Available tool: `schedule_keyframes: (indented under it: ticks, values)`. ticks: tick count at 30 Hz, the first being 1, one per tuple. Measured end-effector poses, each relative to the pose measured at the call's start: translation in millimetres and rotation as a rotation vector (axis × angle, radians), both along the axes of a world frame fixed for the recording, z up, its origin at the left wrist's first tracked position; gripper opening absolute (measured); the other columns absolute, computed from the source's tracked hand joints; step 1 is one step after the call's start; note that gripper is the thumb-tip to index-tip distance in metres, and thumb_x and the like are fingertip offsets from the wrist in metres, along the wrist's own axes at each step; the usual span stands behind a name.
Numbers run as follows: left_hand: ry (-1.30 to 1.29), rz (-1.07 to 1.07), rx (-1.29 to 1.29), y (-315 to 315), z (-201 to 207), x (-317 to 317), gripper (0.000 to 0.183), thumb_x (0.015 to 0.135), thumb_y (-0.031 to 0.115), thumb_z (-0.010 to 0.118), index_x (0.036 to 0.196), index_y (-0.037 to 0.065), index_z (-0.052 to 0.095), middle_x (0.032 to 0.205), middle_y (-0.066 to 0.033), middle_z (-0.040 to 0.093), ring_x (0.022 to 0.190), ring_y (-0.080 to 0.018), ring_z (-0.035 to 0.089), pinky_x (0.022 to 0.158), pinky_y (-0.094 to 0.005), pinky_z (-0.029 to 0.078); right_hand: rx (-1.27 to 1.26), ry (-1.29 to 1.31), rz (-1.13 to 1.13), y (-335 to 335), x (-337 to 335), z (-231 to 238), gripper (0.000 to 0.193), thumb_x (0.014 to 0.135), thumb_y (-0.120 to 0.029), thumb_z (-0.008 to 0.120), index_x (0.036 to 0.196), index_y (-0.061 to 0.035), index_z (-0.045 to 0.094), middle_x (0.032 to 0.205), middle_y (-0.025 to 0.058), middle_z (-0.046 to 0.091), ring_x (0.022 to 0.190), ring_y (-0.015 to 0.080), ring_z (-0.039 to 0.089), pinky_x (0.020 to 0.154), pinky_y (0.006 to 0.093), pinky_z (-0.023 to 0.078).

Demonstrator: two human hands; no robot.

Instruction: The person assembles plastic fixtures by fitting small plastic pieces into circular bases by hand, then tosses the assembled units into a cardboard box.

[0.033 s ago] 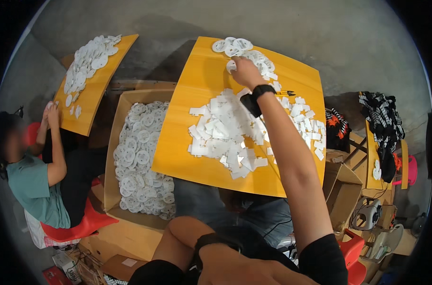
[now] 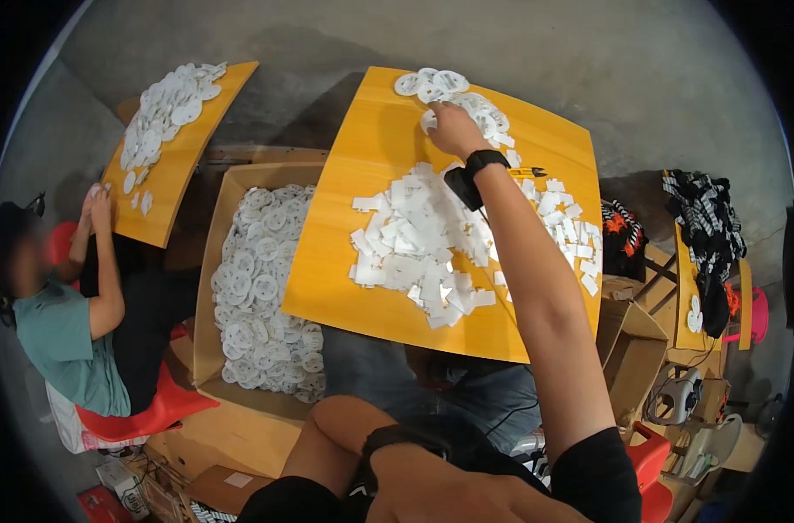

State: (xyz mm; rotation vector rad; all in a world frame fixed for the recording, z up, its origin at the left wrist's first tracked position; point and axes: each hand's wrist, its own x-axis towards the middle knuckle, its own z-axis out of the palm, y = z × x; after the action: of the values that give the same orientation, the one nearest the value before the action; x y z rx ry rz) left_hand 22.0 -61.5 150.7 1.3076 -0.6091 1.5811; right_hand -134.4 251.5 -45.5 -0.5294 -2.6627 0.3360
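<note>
My right hand reaches over the far part of the yellow table, its fingers closed at the edge of a white round disc; the thumb is mostly hidden. More white discs lie just beyond and beside it. A black watch is on that wrist, and a dark flat object shows beneath it. Close to the camera, my left hand is bent in front of my body with a black band at its wrist; its fingers are hidden. White rectangular pieces are heaped mid-table.
Small yellow-and-black snips lie right of my wrist. Left of the table stands a cardboard box full of white discs. A co-worker sits at another yellow table, far left. An open carton stands at the right.
</note>
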Motion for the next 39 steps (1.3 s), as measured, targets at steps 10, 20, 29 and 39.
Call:
schedule_keyframes:
  ticks: [10,20,29,39]
  values:
    - [-0.147,-0.037,-0.294,-11.6,-8.9,-2.9,0.064,0.079,0.05,0.075,0.104,-0.008,0.061,0.089,-0.0142,0.057,0.072,-0.0232,0.058,0.062,-0.0275,0.048,0.087,-0.207,-0.074,6.1,-13.2,-19.8,0.025,0.081,-0.013,0.06,0.103,-0.0052,0.066,0.105,0.0183,0.066,0.102,0.035,0.062,0.088,0.0424,0.051]
    - [0.023,-0.039,-0.163,-2.4,-12.2,-5.0,0.051,0.084,0.027,0.074,0.111,-0.015,0.063,0.099,-0.0216,0.063,0.08,-0.027,0.064,0.069,-0.0279,0.054,0.243,0.058,-0.113,-8.1,-2.9,-20.1,0.016,0.077,-0.011,0.061,0.091,-0.0075,0.068,0.098,0.0124,0.065,0.098,0.031,0.061,0.08,0.0406,0.053]
    - [0.122,0.272,0.065,-14.1,-69.1,-48.9,0.038,0.097,0.028,0.055,0.083,-0.004,0.068,0.076,-0.0158,0.065,0.069,-0.0262,0.063,0.066,-0.0331,0.055,0.059,-0.131,0.051,-23.9,26.3,-15.0,0.014,0.073,-0.006,0.063,0.086,-0.0045,0.07,0.094,0.0169,0.065,0.089,0.0356,0.064,0.078,0.0421,0.053]
    - [-0.436,0.654,-1.124,10.5,-154.0,-118.9,0.021,0.095,0.017,0.054,0.089,-0.001,0.062,0.067,-0.0045,0.054,0.064,-0.017,0.054,0.06,-0.028,0.044,-0.118,-0.061,0.102,-29.1,45.4,-12.0,0.035,0.075,-0.013,0.069,0.109,-0.0043,0.066,0.1,0.0176,0.067,0.098,0.0327,0.063,0.087,0.0402,0.05]
